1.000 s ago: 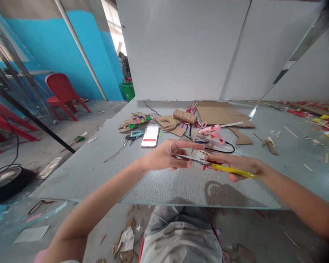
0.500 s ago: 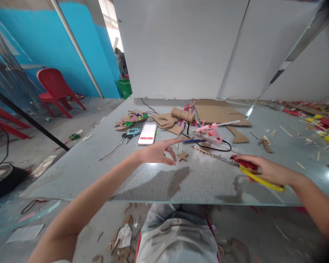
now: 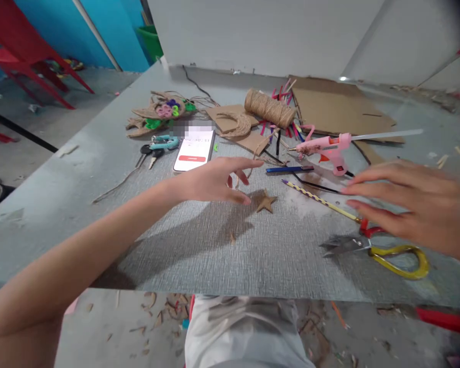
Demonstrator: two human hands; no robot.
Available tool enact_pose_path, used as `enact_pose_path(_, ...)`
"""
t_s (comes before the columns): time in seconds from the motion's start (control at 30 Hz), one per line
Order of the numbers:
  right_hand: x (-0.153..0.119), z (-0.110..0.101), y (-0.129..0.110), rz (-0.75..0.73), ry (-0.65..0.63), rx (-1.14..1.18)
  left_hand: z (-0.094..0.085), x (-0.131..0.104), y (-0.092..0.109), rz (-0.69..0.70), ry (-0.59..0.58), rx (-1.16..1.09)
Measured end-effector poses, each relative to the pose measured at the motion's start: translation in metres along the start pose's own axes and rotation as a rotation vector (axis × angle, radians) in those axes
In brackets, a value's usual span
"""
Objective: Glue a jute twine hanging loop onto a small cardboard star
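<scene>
- Left grip point(image 3: 210, 181): bare hand with fingers spread, holding nothing, poised above the table point(image 3: 199, 255).
- Right grip point(image 3: 414, 204): thumb and fingers apart, nothing visible between them; slightly blurred.
- Star point(image 3: 266, 202): flat on the table just right of the left grip's fingertips, well left of the right grip; apart from the clutter, it seems placed for easy reach.
- Scissors point(image 3: 364, 244): on the near side of the right grip, blades parted and pointing left, handles towards that hand, probably for convenience. Whether the hand touches the red handle is unclear.
- Pencil point(image 3: 316, 198): between the two grips, one end beside the scissors.
- Glue gun point(image 3: 335, 149): beyond the right grip, to its left, perhaps kept back from the hands' workspace.
- Phone point(image 3: 193, 153): just beyond the left grip, screen up, likely to stay readable.
- Twine roll point(image 3: 270, 108): farther beyond the left grip, lying sideways.
</scene>
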State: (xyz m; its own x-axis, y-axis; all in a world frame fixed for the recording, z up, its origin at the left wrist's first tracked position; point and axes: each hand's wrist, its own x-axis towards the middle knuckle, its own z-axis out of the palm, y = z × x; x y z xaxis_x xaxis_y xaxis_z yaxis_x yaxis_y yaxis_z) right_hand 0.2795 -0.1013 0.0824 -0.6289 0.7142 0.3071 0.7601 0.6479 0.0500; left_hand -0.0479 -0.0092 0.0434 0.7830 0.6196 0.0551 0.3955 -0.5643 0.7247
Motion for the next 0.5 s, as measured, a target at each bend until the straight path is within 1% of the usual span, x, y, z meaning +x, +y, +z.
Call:
enact_pose_path(0.03, 0.024, 0.005, -0.01, -0.225, 0.101, -0.047, 0.0, 0.001, 0.003, 0.01, -0.045, -0.026)
enact_pose_path(0.07, 0.046, 0.011, -0.019, -0.372, 0.141, -0.091, 0.0, 0.002, 0.006, 0.015, -0.098, -0.06)
enact_pose_path(0.13, 0.081, 0.026, -0.03, -0.501, 0.195, -0.215, -0.002, 0.002, 0.013, 0.019, -0.194, -0.174)
enact_pose_path(0.17, 0.093, 0.032, -0.031, -0.554, 0.206, -0.254, -0.004, 0.002, 0.016, 0.021, -0.231, -0.245)
enact_pose_path(0.23, 0.107, 0.042, -0.029, -0.612, 0.243, -0.269, -0.008, 0.001, 0.019, 0.021, -0.293, -0.365)
enact_pose_path(0.3, 0.111, 0.046, -0.023, -0.611, 0.252, -0.218, -0.011, 0.0, 0.017, 0.021, -0.326, -0.45)
enact_pose_path(0.37, 0.109, 0.043, -0.018, -0.6, 0.199, -0.156, -0.012, -0.002, 0.013, 0.005, -0.324, -0.471)
enact_pose_path(0.43, 0.106, 0.039, -0.014, -0.599, 0.121, -0.11, -0.008, -0.006, 0.008, -0.043, -0.248, -0.376)
enact_pose_path(0.5, 0.103, 0.039, -0.009, -0.587, 0.01, -0.065, 0.002, -0.011, 0.005, -0.083, -0.098, -0.16)
